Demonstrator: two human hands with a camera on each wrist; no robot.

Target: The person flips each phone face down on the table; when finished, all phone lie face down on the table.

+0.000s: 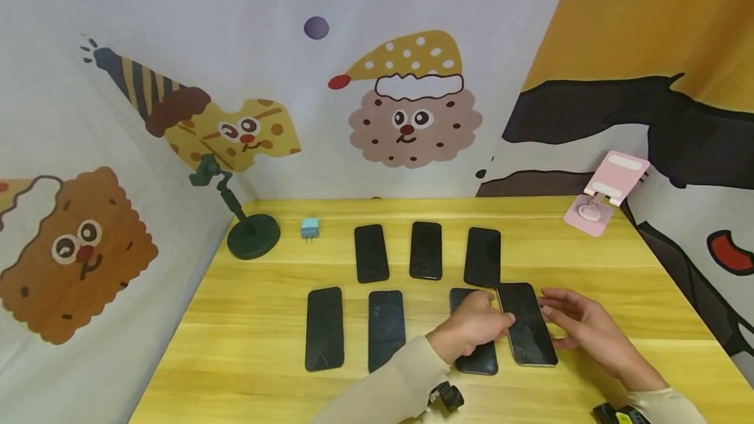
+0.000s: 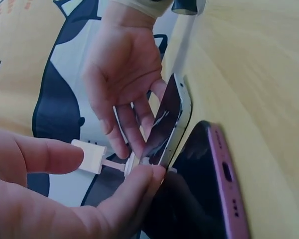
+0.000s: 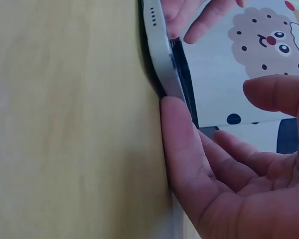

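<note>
A black-screened phone with a silver edge (image 1: 527,329) lies in the near row at the right, between both hands. My left hand (image 1: 474,322) reaches over a neighbouring phone with a pink edge (image 2: 232,194). Its fingertips (image 2: 144,179) touch the left side of the silver-edged phone, and another digit stands apart in the air. On the other side, my right hand (image 1: 583,326) has its fingers loosely bent. One finger (image 3: 177,119) rests along the phone's edge on the tabletop, while the thumb (image 3: 269,92) is held away from it.
Two more phones (image 1: 324,329) (image 1: 386,329) lie to the left in the near row, and three (image 1: 371,254) (image 1: 426,250) (image 1: 482,256) lie behind. At the back stand a dark green stand (image 1: 253,237), a blue charger plug (image 1: 309,228) and a pink phone stand (image 1: 615,178).
</note>
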